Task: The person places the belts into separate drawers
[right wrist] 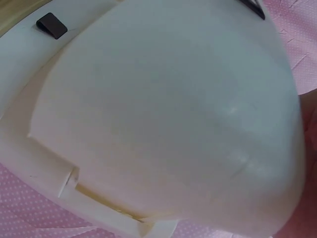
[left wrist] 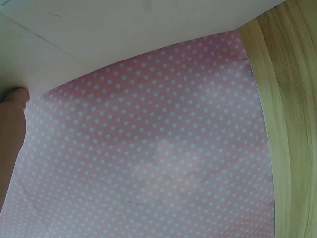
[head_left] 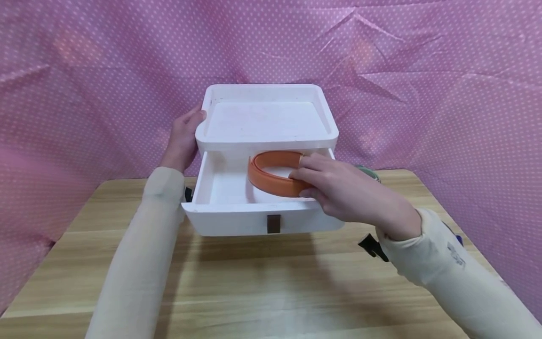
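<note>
A white drawer box (head_left: 267,120) with a shallow tray top stands on the table, its drawer (head_left: 224,188) pulled out toward me. My left hand (head_left: 185,134) grips the box's left side, thumb at the top rim; a fingertip (left wrist: 19,95) shows against the white wall in the left wrist view. Over the drawer, my right hand (head_left: 338,183) pinches the right end of a coiled orange belt (head_left: 271,183), thumb underneath. A brown pull tab (head_left: 274,224) sits on the drawer front. In the right wrist view a large smooth white surface (right wrist: 168,114) hides the belt.
The wooden table (head_left: 262,292) extends in front of the drawer. Part of a green item (head_left: 367,172) shows behind my right hand, and a small blue item (head_left: 459,239) beside the right sleeve. A pink dotted cloth (head_left: 271,42) hangs around the back and sides.
</note>
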Demonstrator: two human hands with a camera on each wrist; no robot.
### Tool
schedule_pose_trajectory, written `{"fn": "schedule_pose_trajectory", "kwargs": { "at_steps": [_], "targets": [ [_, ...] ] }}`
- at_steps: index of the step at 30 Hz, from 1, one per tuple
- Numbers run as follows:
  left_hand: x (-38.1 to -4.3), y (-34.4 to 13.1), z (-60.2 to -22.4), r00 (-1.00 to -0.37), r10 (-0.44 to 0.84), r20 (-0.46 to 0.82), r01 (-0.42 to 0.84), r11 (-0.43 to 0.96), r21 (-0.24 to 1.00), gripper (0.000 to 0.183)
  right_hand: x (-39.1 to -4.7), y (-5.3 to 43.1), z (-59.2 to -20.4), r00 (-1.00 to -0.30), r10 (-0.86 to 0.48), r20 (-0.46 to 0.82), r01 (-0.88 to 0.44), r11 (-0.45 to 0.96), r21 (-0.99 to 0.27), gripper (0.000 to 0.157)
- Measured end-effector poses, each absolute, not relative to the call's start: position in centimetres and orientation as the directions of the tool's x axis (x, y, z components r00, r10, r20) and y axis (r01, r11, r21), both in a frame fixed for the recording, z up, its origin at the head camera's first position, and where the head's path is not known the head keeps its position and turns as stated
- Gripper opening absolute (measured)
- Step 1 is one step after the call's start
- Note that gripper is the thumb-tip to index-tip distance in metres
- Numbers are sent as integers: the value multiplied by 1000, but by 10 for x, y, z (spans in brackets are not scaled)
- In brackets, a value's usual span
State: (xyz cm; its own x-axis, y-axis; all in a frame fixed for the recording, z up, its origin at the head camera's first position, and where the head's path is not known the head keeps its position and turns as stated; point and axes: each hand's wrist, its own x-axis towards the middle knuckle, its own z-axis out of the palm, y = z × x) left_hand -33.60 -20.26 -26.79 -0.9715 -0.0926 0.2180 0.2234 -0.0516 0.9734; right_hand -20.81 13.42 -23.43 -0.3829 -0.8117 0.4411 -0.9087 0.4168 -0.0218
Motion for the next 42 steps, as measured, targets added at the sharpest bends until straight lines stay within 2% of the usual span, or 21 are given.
{"fn": "schedule_pose_trajectory", "kwargs": {
  "at_steps": [3, 8, 14, 23, 33, 42],
  "targets": [
    [-336, -202, -268, -971, -91, 223, 228, -50, 972, 47, -210, 134, -236, -404, -806, 433, -900, 435, -29, 27],
    [-335, -201, -267, -968, -101, 228, 234, -53, 971, 47, -212, 132, -238, -397, -810, 432, -903, 428, -27, 26],
    [-336, -201, -266, -970, -108, 218, 225, -57, 973, 47, -215, 131, -237, -413, -811, 415, -905, 417, -86, 26],
    [-335, -202, -266, -974, -92, 205, 210, -45, 977, 49, -220, 129, -231, -467, -839, 281, -883, 425, -198, 25],
    [-335, -204, -264, -975, -96, 199, 208, -94, 974, 47, -230, 122, -220, -484, -866, 129, -834, 411, -368, 18],
    [-334, -203, -265, -977, -88, 196, 204, -86, 975, 48, -231, 121, -220, -511, -857, 64, -804, 450, -389, 17]
  ]
}}
